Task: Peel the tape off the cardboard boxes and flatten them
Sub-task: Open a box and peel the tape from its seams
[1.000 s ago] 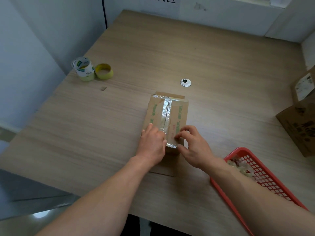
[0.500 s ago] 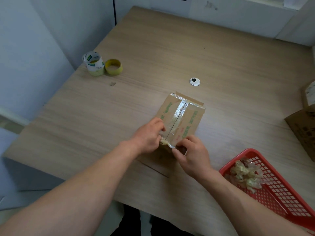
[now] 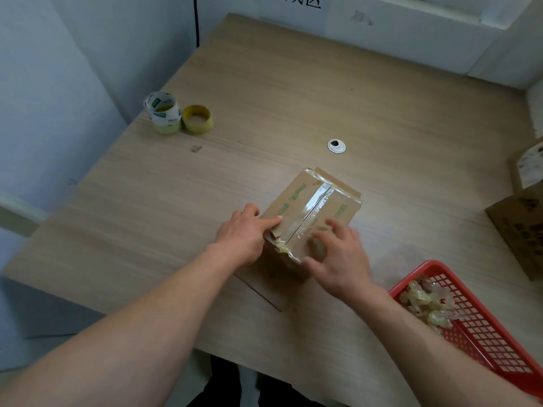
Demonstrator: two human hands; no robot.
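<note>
Grip on the tape end released

Left of the red basket (image 3: 470, 318), the cardboard box (image 3: 338, 211) has turned. The right hand (image 3: 338, 257) now rests spread on it, and the left hand (image 3: 244, 233) presses a forefinger down. I cannot tell whether it pinches the tape (image 3: 308, 212), which is barely peeled.

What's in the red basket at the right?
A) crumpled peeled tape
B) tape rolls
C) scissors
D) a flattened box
A: the red basket holds a heap of crumpled clear tape and nothing else that shows.
</note>
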